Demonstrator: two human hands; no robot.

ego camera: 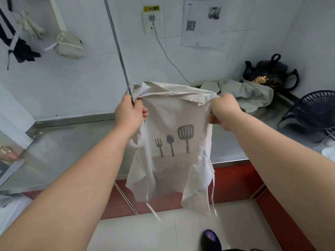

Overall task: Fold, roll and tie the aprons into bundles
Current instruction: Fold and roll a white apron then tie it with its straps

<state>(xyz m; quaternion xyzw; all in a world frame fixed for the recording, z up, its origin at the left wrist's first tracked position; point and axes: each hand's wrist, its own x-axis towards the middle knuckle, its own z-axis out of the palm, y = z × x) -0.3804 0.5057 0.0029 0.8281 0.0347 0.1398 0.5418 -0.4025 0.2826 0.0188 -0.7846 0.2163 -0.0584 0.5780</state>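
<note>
A beige apron [174, 151] with a grey fork, spoon and spatula printed on it is held up in the air above the front edge of the steel counter [72, 145]. Its top edge is gripped at both corners. The left hand [129, 113] is closed round the bunched left corner, with the fingers curled into the cloth. The right hand [223, 111] is closed in the same way round the right corner. The cloth is stretched between the two hands and hangs freely down past the counter front. Its lower hem and thin strings [153, 211] are seen in front of the red cabinet front below the counter.

On the counter, behind the right hand, a second grey cloth [250, 95] is heaped and crumpled; it is probably another apron, but this cannot be told surely. Just behind this heap, at the back right corner of the counter, a black teapot [270, 73] is placed. A black wire basket [315, 109] is seen at the right end of the counter. Above the left part of the counter, a rolled and tied pale bundle [69, 45] is seen against the white wall. A white cable [168, 57] is led down from a wall socket [151, 22] to the back edge of the counter.
</note>
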